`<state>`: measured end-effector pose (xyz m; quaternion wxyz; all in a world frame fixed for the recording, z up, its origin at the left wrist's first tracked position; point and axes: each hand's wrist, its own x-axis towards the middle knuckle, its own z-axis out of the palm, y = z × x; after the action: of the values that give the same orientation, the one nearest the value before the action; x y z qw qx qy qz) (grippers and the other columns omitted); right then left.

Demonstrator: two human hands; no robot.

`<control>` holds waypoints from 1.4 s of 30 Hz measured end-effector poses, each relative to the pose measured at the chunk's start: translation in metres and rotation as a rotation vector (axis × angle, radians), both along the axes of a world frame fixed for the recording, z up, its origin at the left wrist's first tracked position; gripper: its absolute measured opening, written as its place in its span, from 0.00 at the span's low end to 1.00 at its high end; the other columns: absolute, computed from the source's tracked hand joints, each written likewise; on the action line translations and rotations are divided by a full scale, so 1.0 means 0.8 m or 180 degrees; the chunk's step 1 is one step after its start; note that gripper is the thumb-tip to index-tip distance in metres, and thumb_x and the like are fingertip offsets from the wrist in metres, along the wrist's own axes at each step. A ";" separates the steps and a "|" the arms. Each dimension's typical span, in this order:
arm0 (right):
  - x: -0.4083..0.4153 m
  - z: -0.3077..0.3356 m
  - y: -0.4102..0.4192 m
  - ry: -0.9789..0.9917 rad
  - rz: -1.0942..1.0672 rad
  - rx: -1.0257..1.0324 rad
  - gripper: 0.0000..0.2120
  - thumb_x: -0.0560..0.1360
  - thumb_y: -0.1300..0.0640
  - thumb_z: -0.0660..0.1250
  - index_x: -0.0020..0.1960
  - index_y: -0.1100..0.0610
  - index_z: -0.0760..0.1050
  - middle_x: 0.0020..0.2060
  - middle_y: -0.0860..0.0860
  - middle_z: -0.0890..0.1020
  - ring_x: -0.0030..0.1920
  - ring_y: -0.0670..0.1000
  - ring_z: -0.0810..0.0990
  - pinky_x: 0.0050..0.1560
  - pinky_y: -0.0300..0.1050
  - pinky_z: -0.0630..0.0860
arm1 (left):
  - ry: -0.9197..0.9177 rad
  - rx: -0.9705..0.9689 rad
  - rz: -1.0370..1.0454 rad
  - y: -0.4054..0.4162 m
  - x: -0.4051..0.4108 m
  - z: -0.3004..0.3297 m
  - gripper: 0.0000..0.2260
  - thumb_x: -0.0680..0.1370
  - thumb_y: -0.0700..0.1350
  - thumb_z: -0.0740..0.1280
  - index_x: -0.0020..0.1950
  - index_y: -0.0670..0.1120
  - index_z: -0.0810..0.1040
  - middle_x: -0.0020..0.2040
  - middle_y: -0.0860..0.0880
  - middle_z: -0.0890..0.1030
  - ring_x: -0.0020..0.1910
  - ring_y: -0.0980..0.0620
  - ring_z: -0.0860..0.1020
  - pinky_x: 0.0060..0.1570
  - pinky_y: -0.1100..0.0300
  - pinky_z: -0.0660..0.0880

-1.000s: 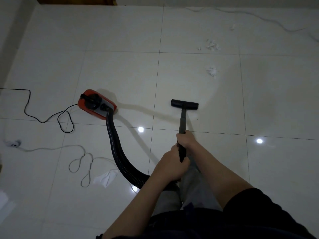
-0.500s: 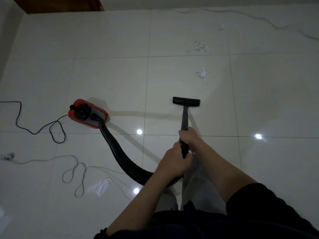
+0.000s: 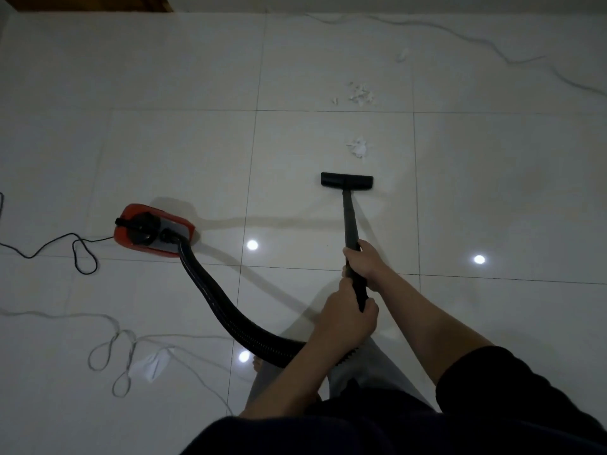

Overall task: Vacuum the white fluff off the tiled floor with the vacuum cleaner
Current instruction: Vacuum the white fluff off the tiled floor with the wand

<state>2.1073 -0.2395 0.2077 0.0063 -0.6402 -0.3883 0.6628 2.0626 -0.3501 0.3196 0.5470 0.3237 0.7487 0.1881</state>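
You stand on a glossy floor [image 3: 164, 159] of large pale tiles, with thin grout lines and round light spots reflected on it. The white fluff [image 3: 358, 146] lies as a small torn clump just in front of the black floor nozzle [image 3: 347, 181], near it but not touching. A second, more scattered patch of fluff [image 3: 361, 94] lies farther away on the next tile, and one single scrap [image 3: 401, 55] is beyond that. Your right hand [image 3: 364, 262] grasps the dark wand [image 3: 350, 221] higher up, and your left hand [image 3: 345, 315] is clenched around it lower, close to your body. The ribbed black hose [image 3: 223, 310] curves left to the red vacuum cleaner body [image 3: 152, 230], which sits on the floor. A black cord [image 3: 65, 247] runs from it. A grey cable [image 3: 111, 353] makes loops near a white paper piece [image 3: 149, 364]. Another pale cable [image 3: 492, 50] goes along the far side.
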 end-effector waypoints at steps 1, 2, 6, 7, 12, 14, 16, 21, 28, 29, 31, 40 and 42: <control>0.008 -0.003 0.005 0.0057 -0.0049 -0.0037 0.08 0.82 0.62 0.59 0.60 0.63 0.67 0.31 0.56 0.72 0.28 0.52 0.73 0.28 0.43 0.73 | 0.0042 -0.0041 -0.0025 0.006 0.008 -0.002 0.15 0.78 0.50 0.60 0.61 0.44 0.67 0.45 0.48 0.76 0.40 0.51 0.76 0.39 0.56 0.75; 0.015 -0.006 0.010 0.0096 -0.0075 -0.0066 0.10 0.82 0.61 0.59 0.62 0.64 0.67 0.31 0.56 0.72 0.28 0.53 0.73 0.28 0.43 0.73 | 0.0084 -0.0088 -0.0061 0.011 0.014 -0.004 0.15 0.78 0.51 0.60 0.61 0.46 0.67 0.47 0.46 0.77 0.44 0.48 0.77 0.43 0.52 0.77; 0.034 -0.015 0.024 0.0263 -0.0193 -0.0197 0.17 0.82 0.62 0.61 0.69 0.63 0.65 0.31 0.56 0.73 0.29 0.53 0.73 0.28 0.43 0.75 | 0.0118 -0.0124 -0.0109 0.027 0.030 -0.009 0.13 0.77 0.51 0.60 0.58 0.47 0.67 0.48 0.45 0.77 0.47 0.46 0.77 0.47 0.47 0.78; 0.036 -0.016 0.027 0.0303 -0.0232 -0.0225 0.19 0.82 0.62 0.62 0.70 0.62 0.64 0.31 0.56 0.73 0.29 0.53 0.73 0.28 0.43 0.75 | 0.0103 -0.0101 -0.0102 0.030 0.032 -0.010 0.12 0.78 0.50 0.60 0.58 0.46 0.67 0.48 0.45 0.77 0.46 0.46 0.77 0.47 0.48 0.78; 0.038 -0.015 0.039 0.0362 -0.0268 -0.0201 0.17 0.81 0.63 0.62 0.69 0.63 0.65 0.32 0.56 0.72 0.29 0.53 0.72 0.29 0.43 0.75 | 0.0120 -0.0074 -0.0132 0.042 0.035 -0.016 0.12 0.78 0.51 0.61 0.59 0.47 0.67 0.49 0.44 0.77 0.44 0.47 0.78 0.44 0.51 0.77; 0.036 -0.015 0.042 0.0379 -0.0302 -0.0151 0.16 0.81 0.63 0.62 0.68 0.63 0.65 0.32 0.56 0.72 0.29 0.52 0.72 0.30 0.44 0.75 | 0.0130 -0.0052 -0.0141 0.046 0.033 -0.019 0.12 0.79 0.50 0.61 0.59 0.46 0.67 0.48 0.45 0.78 0.42 0.50 0.78 0.40 0.57 0.75; 0.033 -0.016 0.047 0.0367 -0.0299 -0.0096 0.16 0.81 0.64 0.61 0.68 0.65 0.65 0.31 0.56 0.71 0.29 0.52 0.71 0.30 0.44 0.75 | 0.0115 -0.0010 -0.0127 0.050 0.029 -0.021 0.12 0.80 0.49 0.61 0.60 0.45 0.67 0.44 0.49 0.77 0.39 0.54 0.77 0.36 0.62 0.73; 0.017 -0.017 0.073 0.0277 -0.0213 0.0004 0.17 0.81 0.65 0.61 0.69 0.66 0.64 0.32 0.57 0.71 0.30 0.53 0.71 0.31 0.45 0.75 | 0.0041 0.0149 -0.0098 0.075 0.013 -0.019 0.10 0.80 0.46 0.60 0.59 0.42 0.69 0.37 0.55 0.72 0.33 0.60 0.72 0.31 0.69 0.68; -0.017 -0.014 0.133 0.0157 -0.0114 0.0046 0.15 0.82 0.64 0.60 0.67 0.66 0.65 0.32 0.57 0.71 0.29 0.52 0.71 0.32 0.46 0.76 | 0.0153 0.0202 -0.0125 0.132 -0.020 -0.024 0.12 0.80 0.47 0.60 0.59 0.41 0.69 0.36 0.53 0.70 0.31 0.58 0.69 0.25 0.68 0.63; -0.021 -0.014 0.142 0.0151 -0.0110 0.0036 0.15 0.82 0.64 0.60 0.68 0.66 0.65 0.32 0.57 0.71 0.30 0.52 0.70 0.33 0.46 0.76 | 0.0193 0.0207 -0.0112 0.142 -0.024 -0.023 0.12 0.80 0.47 0.60 0.60 0.41 0.69 0.36 0.53 0.70 0.31 0.59 0.68 0.25 0.68 0.62; -0.030 -0.015 0.159 0.0137 -0.0094 0.0039 0.15 0.82 0.64 0.60 0.67 0.65 0.65 0.33 0.57 0.71 0.30 0.52 0.71 0.33 0.46 0.76 | 0.0183 0.0186 -0.0077 0.159 -0.031 -0.024 0.13 0.80 0.47 0.60 0.61 0.41 0.68 0.38 0.53 0.71 0.32 0.59 0.69 0.26 0.69 0.63; -0.052 -0.021 0.229 0.0157 -0.0143 0.0067 0.15 0.82 0.64 0.60 0.68 0.63 0.65 0.33 0.57 0.71 0.31 0.53 0.71 0.32 0.47 0.76 | 0.0131 0.0161 -0.0158 0.229 -0.054 -0.021 0.10 0.81 0.48 0.58 0.60 0.45 0.67 0.38 0.56 0.70 0.34 0.61 0.69 0.32 0.78 0.66; -0.054 -0.021 0.244 0.0150 -0.0144 0.0097 0.15 0.81 0.64 0.61 0.67 0.64 0.65 0.33 0.57 0.71 0.30 0.53 0.71 0.32 0.47 0.76 | 0.0095 0.0160 -0.0115 0.243 -0.055 -0.019 0.10 0.81 0.50 0.59 0.59 0.46 0.67 0.40 0.54 0.73 0.34 0.60 0.71 0.28 0.73 0.67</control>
<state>2.0640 -0.0447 0.1906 0.0403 -0.6328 -0.3835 0.6714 2.0186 -0.1561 0.3041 0.5308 0.3536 0.7459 0.1922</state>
